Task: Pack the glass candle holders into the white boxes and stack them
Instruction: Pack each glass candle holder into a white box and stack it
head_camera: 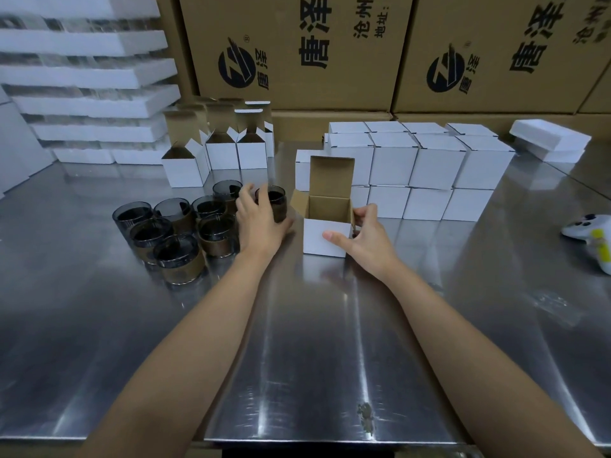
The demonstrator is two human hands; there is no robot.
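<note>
**Eight candle holders (177,257), one open white box (325,239)**

Seven sit clustered on the steel table (330,325). The eighth holder (276,201) is in the left hand (261,223), fingers wrapped round it, just left of the box. Right hand (365,238) pinches the box's right wall, thumb on its front. Closed white boxes (433,163) are stacked behind, can't count them all.

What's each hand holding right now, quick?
Left hand: grips a glass candle holder.
Right hand: holds the open white box, thumb on its front face.
</note>
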